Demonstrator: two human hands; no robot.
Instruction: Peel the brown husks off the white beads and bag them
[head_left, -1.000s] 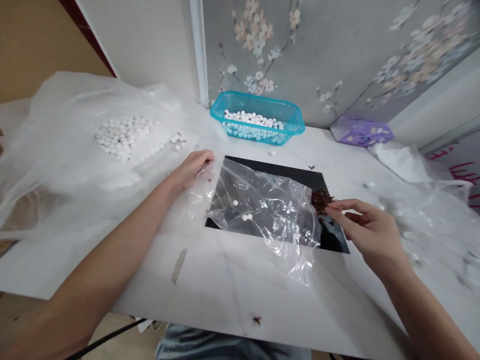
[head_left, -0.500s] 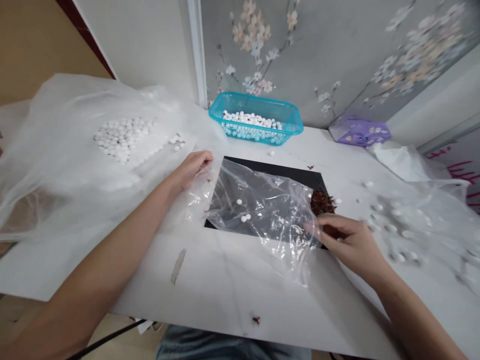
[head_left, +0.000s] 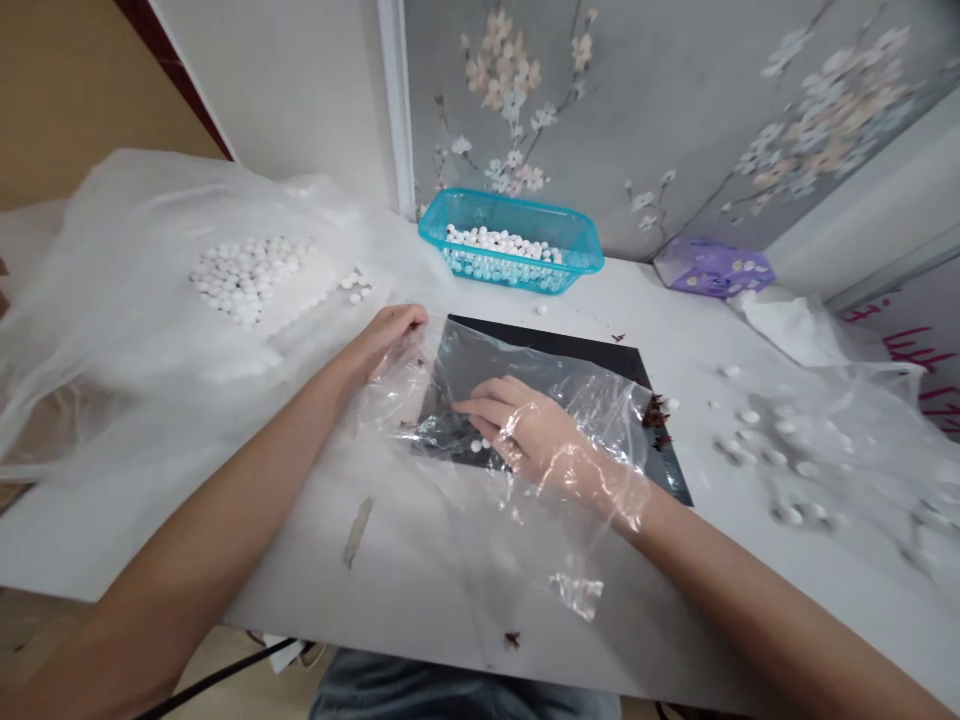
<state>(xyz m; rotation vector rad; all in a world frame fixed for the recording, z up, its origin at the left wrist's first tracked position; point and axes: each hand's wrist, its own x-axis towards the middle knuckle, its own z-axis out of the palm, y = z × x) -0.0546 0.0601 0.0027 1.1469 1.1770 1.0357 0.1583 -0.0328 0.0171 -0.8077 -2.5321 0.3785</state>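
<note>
A clear plastic bag [head_left: 480, 510] lies over a black rectangular sheet [head_left: 540, 335] on the white table. My left hand [head_left: 394, 325] is closed on the bag's far left end. My right hand [head_left: 529, 425] is inside the bag, palm down, its fingers pointing left and slightly apart; its palm is hidden. Two white balls [head_left: 480, 446] lie just below its fingers. A few reddish-brown dried pieces [head_left: 658, 420] sit at the sheet's right edge. Small dark bits also show near the bag's left end.
Behind the sheet stands a blue basket [head_left: 510, 260] of white balls. More balls lie in a large translucent bag [head_left: 247, 280] on the left. At right are a purple packet [head_left: 716, 268] and another clear bag [head_left: 817, 450] with balls. A brown piece [head_left: 512, 639] lies near the front edge.
My right hand has moved left from the brown pile into the plastic bag. The pile showing at the sheet's right edge is much smaller. My left hand has stayed in place.
</note>
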